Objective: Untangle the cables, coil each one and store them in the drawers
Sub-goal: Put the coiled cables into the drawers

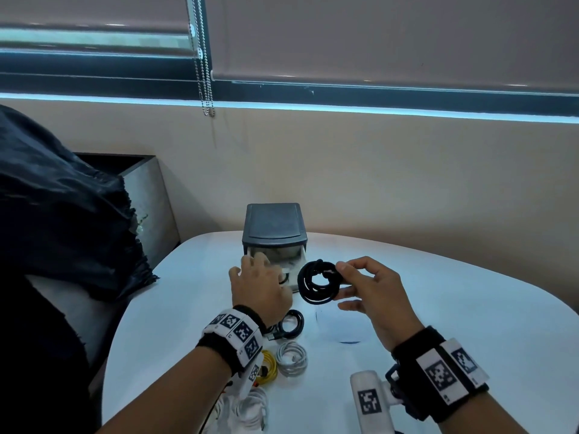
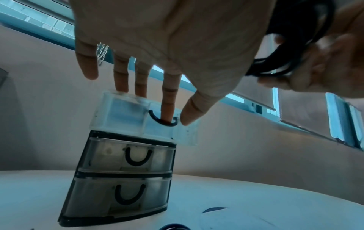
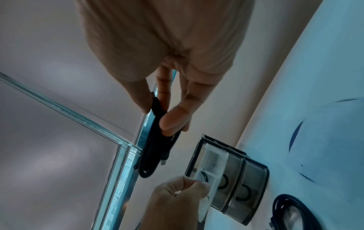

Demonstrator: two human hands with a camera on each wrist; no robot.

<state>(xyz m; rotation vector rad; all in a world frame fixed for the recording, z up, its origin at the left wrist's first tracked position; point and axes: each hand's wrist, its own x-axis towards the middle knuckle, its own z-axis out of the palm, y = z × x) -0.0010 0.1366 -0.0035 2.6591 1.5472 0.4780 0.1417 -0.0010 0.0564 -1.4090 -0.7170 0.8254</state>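
Right hand [image 1: 372,296] pinches the coiled black cable [image 1: 318,285] beside the left hand [image 1: 260,286], whose finger hooks the top drawer's handle [image 2: 162,120].

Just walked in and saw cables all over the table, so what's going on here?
A person is putting coiled cables away in a small drawer unit on the white table. The left hand has a finger hooked in the ring handle of the top drawer, which is pulled partway out. The right hand pinches a coiled black cable in the air beside that drawer. Another black coil, a yellow coil and white coils lie on the table.
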